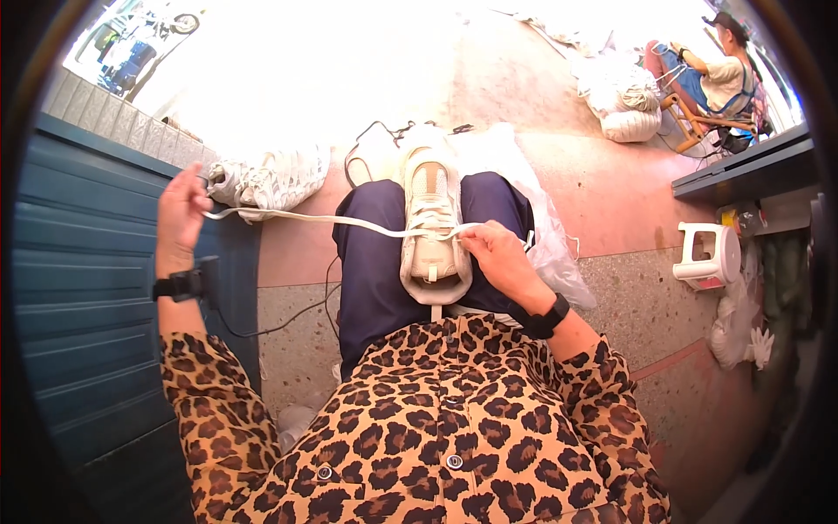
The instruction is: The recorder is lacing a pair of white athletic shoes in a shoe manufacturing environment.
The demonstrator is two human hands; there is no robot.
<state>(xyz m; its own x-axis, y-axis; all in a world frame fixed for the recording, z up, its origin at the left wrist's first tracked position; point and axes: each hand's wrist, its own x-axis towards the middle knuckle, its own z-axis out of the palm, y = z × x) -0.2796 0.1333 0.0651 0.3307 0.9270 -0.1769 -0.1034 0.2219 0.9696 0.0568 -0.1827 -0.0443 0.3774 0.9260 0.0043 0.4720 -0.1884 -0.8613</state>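
A white sneaker [431, 223] lies on my lap, toe pointing away, resting on dark blue trousers [371, 262]. A flat white shoelace [305, 217] runs taut from the shoe's eyelets out to the left. My left hand [181, 214] is raised at the left and pinches the far end of that lace. My right hand [496, 253] rests against the shoe's right side and holds the lace where it meets the eyelets. Both wrists carry black bands.
A blue metal shutter [78, 288] fills the left side. A pile of white shoes [271, 179] lies beyond my left hand, and white bags [541, 236] sit beside my right knee. A white plastic stool [709, 255] stands at right. Another person [720, 74] sits far right.
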